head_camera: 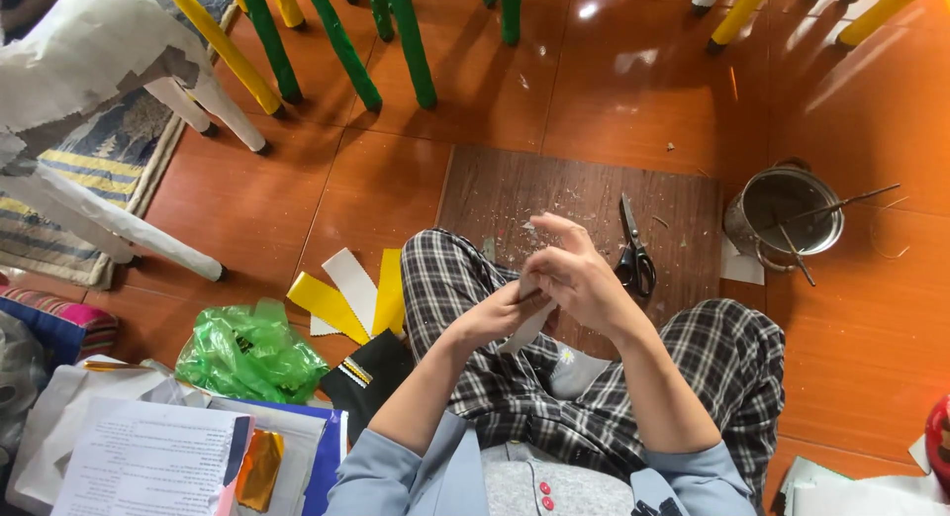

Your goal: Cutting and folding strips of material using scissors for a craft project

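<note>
Nearest, low in view: pale blue sleeves and a grey top with red buttons [542, 494], legs in checked trousers [693, 348] crossed on the floor. To the near left, a heap of printed sheets [148, 462], a scrap of gold foil [259, 467], a crumpled green plastic bag [247, 350] and a black card [366, 377], all within arm's reach.

Over the lap, left hand [492, 318] and right hand [579, 277] close together on a white paper strip [526, 323]. Left fingers [520, 300] curled shut round the strip, steadying it from below; right fingers [554, 269] pinched on its upper part, two of them lifted clear, as if to fold or smooth it. Lower end of the strip hanging down over the trousers.

Just left of the knee, yellow and white paper strips [351, 293] fanned out on the orange floor tiles [614, 81], laid ready beside the legs. Ahead, a brown wooden board [554, 185] dusted with scraps, apparently serving as a cutting surface, with black scissors [633, 249] lying on it just beyond the right hand. Right of the board, a metal pot [787, 214] with sticks leaning in it.

Farthest: green legs [396, 41] and yellow legs [223, 46] wrapped in paper, a white paper-covered figure [89, 71] at the left over a patterned rug [94, 160]
</note>
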